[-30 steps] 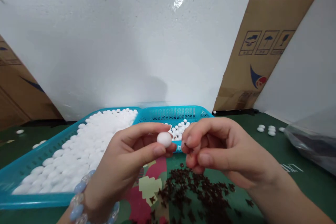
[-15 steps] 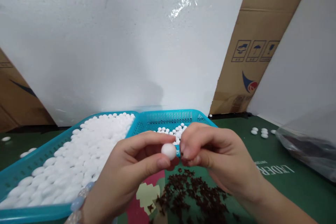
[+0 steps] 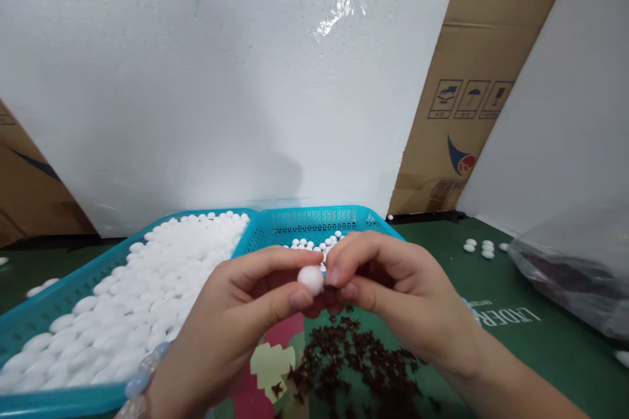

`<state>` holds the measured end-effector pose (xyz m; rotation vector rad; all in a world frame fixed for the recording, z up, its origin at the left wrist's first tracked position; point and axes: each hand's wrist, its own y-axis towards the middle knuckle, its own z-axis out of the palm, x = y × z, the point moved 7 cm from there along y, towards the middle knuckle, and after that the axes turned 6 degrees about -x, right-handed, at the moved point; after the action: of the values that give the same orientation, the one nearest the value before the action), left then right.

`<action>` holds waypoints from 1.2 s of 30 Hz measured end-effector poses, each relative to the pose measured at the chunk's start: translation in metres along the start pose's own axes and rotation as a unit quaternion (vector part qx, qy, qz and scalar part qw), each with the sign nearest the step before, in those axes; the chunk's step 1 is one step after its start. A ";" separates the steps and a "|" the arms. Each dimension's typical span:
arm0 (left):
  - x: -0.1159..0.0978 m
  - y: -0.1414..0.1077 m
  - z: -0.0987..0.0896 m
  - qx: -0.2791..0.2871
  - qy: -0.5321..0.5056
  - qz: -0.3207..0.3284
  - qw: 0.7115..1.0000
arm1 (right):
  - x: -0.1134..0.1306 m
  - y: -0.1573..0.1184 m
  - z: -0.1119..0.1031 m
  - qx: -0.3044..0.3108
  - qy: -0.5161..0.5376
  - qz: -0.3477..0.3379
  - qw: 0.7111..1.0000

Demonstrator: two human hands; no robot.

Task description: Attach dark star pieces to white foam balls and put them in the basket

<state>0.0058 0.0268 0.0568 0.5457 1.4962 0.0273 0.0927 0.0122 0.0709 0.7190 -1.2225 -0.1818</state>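
Between the thumb and fingers of my left hand (image 3: 246,308) is a small white ball (image 3: 310,280), held above the table. My right hand (image 3: 393,294) is closed in a pinch right beside the ball's right side; what its fingertips hold, if anything, is hidden. Below both hands lies a spread of small dark brown star-shaped pieces (image 3: 354,360). Behind the hands stands a blue basket (image 3: 314,215) with white balls in it, partly covered by my fingers. To the left, a larger blue basket (image 3: 63,399) is heaped with white balls (image 3: 147,301).
A white foam board (image 3: 221,98) leans against cardboard boxes (image 3: 472,52) at the back. Several loose white balls (image 3: 487,249) lie on the green table surface (image 3: 511,288) at the right, near a clear plastic bag (image 3: 565,275) with dark contents.
My right hand has moved left, and its fingertips now sit closer to the white ball. My left hand still holds the ball. The view has shifted slightly.
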 end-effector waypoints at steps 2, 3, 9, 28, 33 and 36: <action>0.001 0.000 -0.001 -0.004 0.002 0.000 1.000 | -0.001 -0.001 0.000 -0.003 -0.005 0.003 1.000; 0.001 0.001 -0.001 -0.005 0.000 0.003 1.000 | -0.001 -0.001 0.000 -0.003 -0.008 0.004 1.000; -0.001 -0.001 -0.001 0.002 0.019 0.019 1.000 | 0.001 -0.002 0.001 0.000 -0.015 -0.002 1.000; -0.006 -0.001 0.000 0.003 0.106 0.066 0.992 | -0.004 -0.004 0.002 0.012 0.010 0.018 1.000; -0.003 -0.002 0.001 0.007 0.084 0.046 0.995 | -0.005 -0.003 0.000 0.008 -0.002 0.019 1.000; -0.005 -0.002 0.000 0.004 0.102 0.059 0.993 | -0.005 -0.003 -0.001 0.000 -0.017 0.024 1.000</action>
<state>0.0047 0.0231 0.0610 0.6523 1.6607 0.1728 0.0927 0.0130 0.0655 0.6886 -1.2702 -0.1550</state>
